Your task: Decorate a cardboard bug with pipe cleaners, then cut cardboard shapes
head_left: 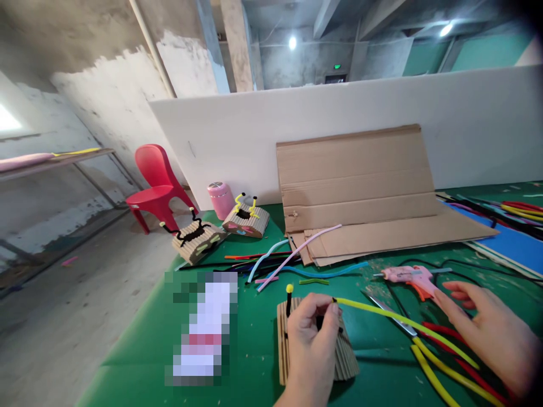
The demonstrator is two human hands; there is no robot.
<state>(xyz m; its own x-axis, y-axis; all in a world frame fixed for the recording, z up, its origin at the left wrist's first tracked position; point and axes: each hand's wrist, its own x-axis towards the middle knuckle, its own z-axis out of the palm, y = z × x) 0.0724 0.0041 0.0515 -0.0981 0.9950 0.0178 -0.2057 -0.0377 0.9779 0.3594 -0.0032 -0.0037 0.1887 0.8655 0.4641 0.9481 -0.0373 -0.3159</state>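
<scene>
My left hand (311,339) is closed in a pinch above a corrugated cardboard piece (283,345). Its thumb and fingertip hold the end of a long yellow pipe cleaner (390,314), where a bit of black shows. The pipe cleaner's free end stretches toward the lower right. One black stalk (289,305) with a yellow ball on top rises from the cardboard piece; my fingers cover part of its middle. My right hand (492,330) is open, fingers apart, beside the handle of a pink glue gun (409,275). Scissors (392,314) with yellow handles lie under the yellow pipe cleaner.
Loose pipe cleaners (297,257) are scattered mid-table. Two cardboard pieces with antennae, one black (197,243) and one yellow (250,220), stand far left near a pink canister (220,200). Folded cardboard (356,181) leans at the back. A red chair (155,181) stands left of the table.
</scene>
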